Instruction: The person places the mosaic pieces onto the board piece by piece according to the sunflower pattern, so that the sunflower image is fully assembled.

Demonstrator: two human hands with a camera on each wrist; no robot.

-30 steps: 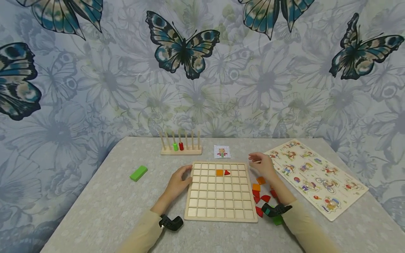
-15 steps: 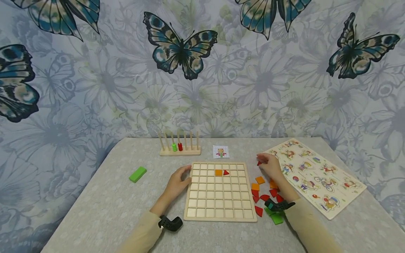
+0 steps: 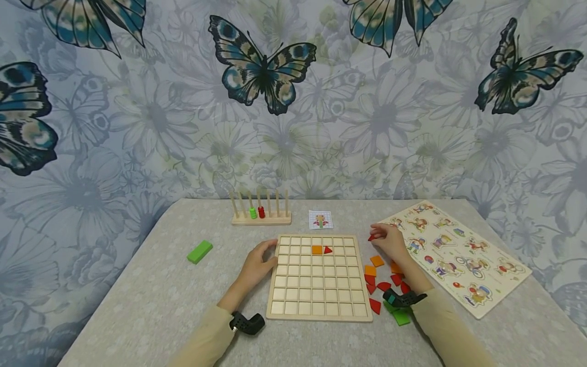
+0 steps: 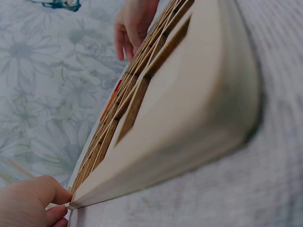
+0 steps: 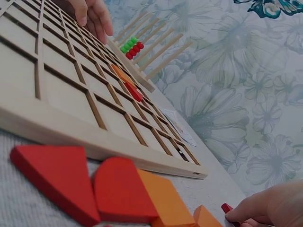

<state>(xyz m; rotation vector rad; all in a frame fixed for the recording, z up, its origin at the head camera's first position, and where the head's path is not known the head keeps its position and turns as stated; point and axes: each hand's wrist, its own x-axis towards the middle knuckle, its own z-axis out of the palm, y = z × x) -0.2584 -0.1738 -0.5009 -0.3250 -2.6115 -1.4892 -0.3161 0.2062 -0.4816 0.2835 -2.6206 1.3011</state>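
A wooden grid board (image 3: 318, 300) lies flat on the table, with an orange square (image 3: 317, 250) and a red triangle (image 3: 327, 250) set in its second row. My left hand (image 3: 261, 263) rests against the board's left edge (image 4: 71, 204), fingers curled on the rim. My right hand (image 3: 387, 240) hovers just right of the board's far corner and pinches a small red piece (image 3: 372, 237); the piece's red tip (image 5: 226, 208) shows beside the fingers. Loose red and orange pieces (image 3: 376, 278) lie on the table under the right forearm, with green ones (image 3: 400, 317) nearer me.
A peg rack (image 3: 261, 218) with a green and a red ring stands at the back. A small pattern card (image 3: 320, 220) lies beside it. A green block (image 3: 199, 252) sits at the left. A picture puzzle board (image 3: 477, 278) lies at the right.
My right hand drew back from the board's far right corner to the pieces, took hold of a red piece and now holds it lifted. The left hand has not moved.
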